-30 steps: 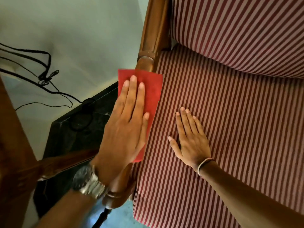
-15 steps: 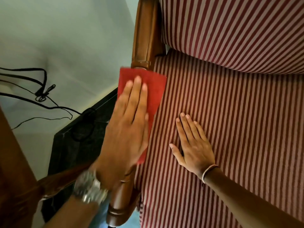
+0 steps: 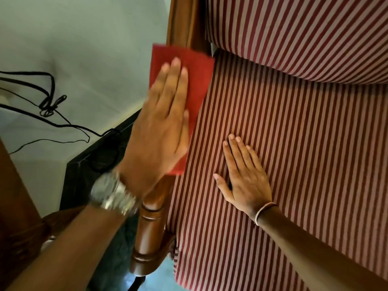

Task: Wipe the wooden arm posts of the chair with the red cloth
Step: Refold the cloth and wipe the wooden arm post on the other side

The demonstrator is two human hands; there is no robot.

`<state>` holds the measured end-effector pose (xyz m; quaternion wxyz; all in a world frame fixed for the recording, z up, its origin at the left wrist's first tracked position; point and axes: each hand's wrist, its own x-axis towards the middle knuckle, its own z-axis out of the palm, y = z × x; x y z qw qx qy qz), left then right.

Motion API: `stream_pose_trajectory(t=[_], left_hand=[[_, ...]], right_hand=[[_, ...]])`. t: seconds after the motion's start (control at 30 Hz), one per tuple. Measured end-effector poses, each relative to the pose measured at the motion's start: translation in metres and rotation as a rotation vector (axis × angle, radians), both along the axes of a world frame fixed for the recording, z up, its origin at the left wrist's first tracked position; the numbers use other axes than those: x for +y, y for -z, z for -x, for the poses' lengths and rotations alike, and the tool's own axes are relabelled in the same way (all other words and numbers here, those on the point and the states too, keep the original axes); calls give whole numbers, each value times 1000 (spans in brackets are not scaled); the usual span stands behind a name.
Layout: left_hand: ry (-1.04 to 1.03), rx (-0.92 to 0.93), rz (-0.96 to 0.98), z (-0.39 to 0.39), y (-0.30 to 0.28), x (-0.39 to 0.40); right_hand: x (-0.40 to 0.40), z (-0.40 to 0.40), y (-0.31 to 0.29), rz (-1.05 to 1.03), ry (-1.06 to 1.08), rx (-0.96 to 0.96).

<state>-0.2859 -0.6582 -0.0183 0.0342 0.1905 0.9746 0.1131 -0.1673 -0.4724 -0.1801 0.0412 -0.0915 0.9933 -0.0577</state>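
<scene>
The red cloth [image 3: 197,72] lies flat over the turned wooden arm post [image 3: 150,232] at the left side of the chair. My left hand [image 3: 161,131], with a metal watch on the wrist, presses flat on the cloth, fingers together and pointing up the post. The post shows below my wrist and again above the cloth, where it meets the wooden back frame [image 3: 184,22]. My right hand [image 3: 243,175] rests palm down, fingers apart, on the striped seat cushion [image 3: 304,154], to the right of the post.
The striped back cushion [image 3: 304,32] fills the top right. Left of the post stand a dark stone-topped surface [image 3: 88,177] and a pale wall with black cables [image 3: 48,106]. Another brown wooden piece [image 3: 14,206] is at the lower left.
My left hand has slid the red cloth farther up the arm post toward the back frame, baring more of the post below the wrist. My right hand stays flat on the seat.
</scene>
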Motion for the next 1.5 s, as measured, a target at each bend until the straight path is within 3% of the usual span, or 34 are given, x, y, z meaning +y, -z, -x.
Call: stream_pose_trajectory(t=[0.1, 0.33, 0.53, 0.73, 0.97, 1.07, 1.23, 1.4, 1.5], left_hand=[[-56, 20, -22, 23, 2, 9], [-48, -13, -49, -80, 6, -19], [-80, 10, -55, -1, 3, 5], [-57, -10, -39, -64, 5, -15], [-52, 1, -37, 6, 2, 4], [-66, -16, -11, -23, 2, -5], [125, 32, 131, -61, 8, -10], [-134, -26, -60, 4, 2, 0], [-124, -17, -76, 10, 4, 4]], right_hand=[[0, 0, 0, 3, -8, -1], [-1, 0, 0, -14, 6, 7], [-1, 2, 0, -32, 9, -12], [-2, 1, -1, -37, 11, -23], [-2, 3, -2, -34, -3, -53], [-2, 3, -4, -31, 0, -58], [-3, 1, -3, -26, 4, -43], [-2, 2, -3, -5, 5, -34], [-1, 2, -1, -10, 0, -28]])
